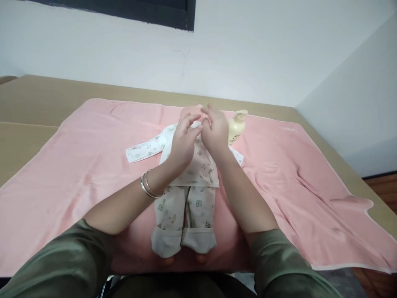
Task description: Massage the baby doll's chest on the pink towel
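Observation:
A doll in a white printed top and matching trousers lies on its back on a pink blanket, feet toward me. Its head is mostly hidden behind my hands. My left hand hovers above the doll's chest, fingers loosely curved and apart, with nothing seen in it. Close beside it, almost touching, my right hand has its fingers bent and slightly apart, blurred by motion; no object shows in it. Just right of my right hand is a pale yellow pump bottle.
The blanket covers much of a tan table and is wrinkled on the right. A white wall rises behind the table, with a dark frame at the upper left. Two bangles circle my left wrist.

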`<state>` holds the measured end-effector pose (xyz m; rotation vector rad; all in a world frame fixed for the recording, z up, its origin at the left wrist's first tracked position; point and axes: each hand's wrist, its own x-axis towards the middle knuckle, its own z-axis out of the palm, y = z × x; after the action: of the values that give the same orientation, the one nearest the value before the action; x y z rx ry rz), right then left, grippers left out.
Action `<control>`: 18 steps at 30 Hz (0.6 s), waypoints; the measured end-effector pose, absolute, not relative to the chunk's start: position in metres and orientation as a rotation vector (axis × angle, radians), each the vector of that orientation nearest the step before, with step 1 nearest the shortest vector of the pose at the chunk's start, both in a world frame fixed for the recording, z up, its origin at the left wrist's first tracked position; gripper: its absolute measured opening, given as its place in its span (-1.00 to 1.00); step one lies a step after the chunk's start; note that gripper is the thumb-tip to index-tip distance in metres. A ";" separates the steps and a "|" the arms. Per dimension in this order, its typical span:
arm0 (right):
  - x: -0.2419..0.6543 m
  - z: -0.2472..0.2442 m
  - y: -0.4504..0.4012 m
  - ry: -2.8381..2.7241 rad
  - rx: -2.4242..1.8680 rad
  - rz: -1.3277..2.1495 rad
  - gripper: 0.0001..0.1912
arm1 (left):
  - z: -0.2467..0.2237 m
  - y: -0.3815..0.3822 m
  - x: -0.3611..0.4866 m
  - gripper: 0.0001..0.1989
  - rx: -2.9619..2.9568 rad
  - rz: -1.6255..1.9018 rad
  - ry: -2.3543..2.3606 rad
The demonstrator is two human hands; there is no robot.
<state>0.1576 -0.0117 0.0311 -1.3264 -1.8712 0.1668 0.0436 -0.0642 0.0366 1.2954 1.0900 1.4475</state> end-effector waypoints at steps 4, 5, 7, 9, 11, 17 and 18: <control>0.213 0.067 -0.006 -1.773 -1.318 -0.058 -0.41 | 0.058 -0.050 0.084 -0.62 0.869 1.273 0.943; 0.226 0.072 -0.002 -1.782 -1.341 -0.106 -0.42 | 0.065 -0.040 0.093 -0.57 0.763 1.221 0.907; 0.247 0.073 0.008 -1.804 -1.400 -0.142 -0.42 | 0.078 -0.015 0.105 -0.44 0.567 1.149 0.846; 0.259 0.066 0.020 -1.852 -1.453 -0.097 -0.37 | 0.088 0.011 0.114 -0.41 0.453 1.150 0.780; 0.261 0.055 0.030 -1.914 -1.493 -0.024 -0.32 | 0.091 0.031 0.121 -0.46 0.396 1.188 0.724; 0.245 0.037 0.038 -1.918 -1.572 -0.012 -0.30 | 0.082 0.050 0.140 -0.53 0.368 1.133 0.681; 0.244 0.037 0.037 -1.904 -1.574 -0.025 -0.31 | 0.081 0.050 0.141 -0.54 0.360 1.134 0.681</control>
<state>0.2439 0.0374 0.0372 -1.5745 -1.9039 -0.0245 0.1413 0.0497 0.0810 0.3603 0.6809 1.1344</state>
